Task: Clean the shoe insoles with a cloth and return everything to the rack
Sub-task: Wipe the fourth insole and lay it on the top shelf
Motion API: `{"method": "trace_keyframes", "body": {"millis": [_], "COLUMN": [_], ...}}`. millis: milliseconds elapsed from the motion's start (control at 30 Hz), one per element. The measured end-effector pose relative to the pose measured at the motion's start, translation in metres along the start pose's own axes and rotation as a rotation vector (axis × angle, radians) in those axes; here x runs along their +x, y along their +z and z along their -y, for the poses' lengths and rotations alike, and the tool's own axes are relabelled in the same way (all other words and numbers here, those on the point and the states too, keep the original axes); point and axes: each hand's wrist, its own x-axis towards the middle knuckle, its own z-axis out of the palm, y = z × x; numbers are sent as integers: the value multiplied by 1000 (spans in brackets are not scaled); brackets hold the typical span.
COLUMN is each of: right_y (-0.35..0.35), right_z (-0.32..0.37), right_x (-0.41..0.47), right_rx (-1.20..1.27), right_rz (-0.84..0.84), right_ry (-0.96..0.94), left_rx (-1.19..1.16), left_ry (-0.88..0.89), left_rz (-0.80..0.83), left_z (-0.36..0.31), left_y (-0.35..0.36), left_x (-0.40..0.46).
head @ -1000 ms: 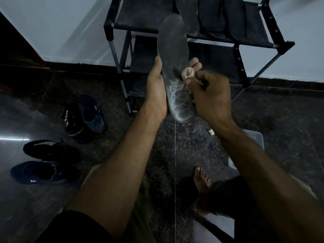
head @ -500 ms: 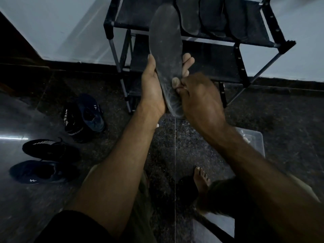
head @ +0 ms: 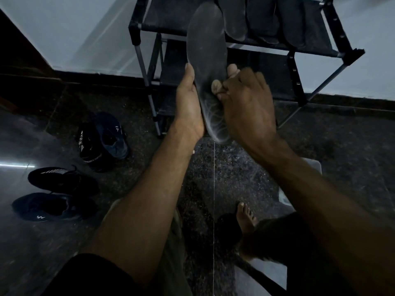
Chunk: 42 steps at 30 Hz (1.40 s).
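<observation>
Left-hand grip [head: 189, 105] closed round the long edge of a dark grey foam shoe insole [head: 206, 45], thumb up the near edge, fingertips [head: 232, 69] showing past the far edge. Insole held upright with a slight tilt, toe end up in front of the rack's top shelf, heel end with its pale looping line pattern down between the two wrists. Right-hand grip [head: 250, 105] curled, pinching a small pale wad [head: 214, 86] against the insole's face about mid-length. Too blurred to tell for sure whether it is cloth or a fingertip.

Against half a second ago: wad and right-hand grip higher up the insole, heel pattern uncovered and plain to see, left-hand grip and insole about where they were. Against a second ago: insole raised, toe end nearer the top of the view.

Just behind, a black metal-framed shoe rack with fabric shelves [head: 352, 54], more dark insoles [head: 235, 22] lying side by side on its top shelf. Beneath it all, dark speckled stone floor [head: 235, 167].

On the floor to the left, well apart from the hands:
- a pair of dark blue trainers [head: 104, 137] leaning together
- a black trainer with white stripes [head: 62, 178]
- a navy trainer with a small white logo [head: 51, 207], nearest of the three

Beside the right forearm, a corner of a clear plastic box [head: 316, 167]. Lower down, a bare foot [head: 245, 216]. None of these shifted.
</observation>
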Motion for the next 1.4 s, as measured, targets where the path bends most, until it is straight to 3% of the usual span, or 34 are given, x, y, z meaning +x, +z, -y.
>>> {"method": "trace_keyframes", "body": {"millis": [133,400,633,900,1200,1400], "right_y": [-5,-6,-5,-10,-15,-13], "right_z": [5,-10,12,2,14,7], "right_x": [-17,22,-14,17,-18,15], "right_rx": [111,-27,230,90,321,266], "right_rz": [12,-18,34,78,121,106], "right_ry": [-10,54,27,83,56,148], "left_rx": [-31,75,15,94,35,121], "left_ry": [-48,-21,-48,-11,-79,6], "left_rz": [16,8,-7,-32,37,-100], "left_z": [-2,4,-2,5,3,5], "left_y": [-2,5,-1,4,-2,5], "left_x": [1,-2,-1,-4,-3,-6]}}
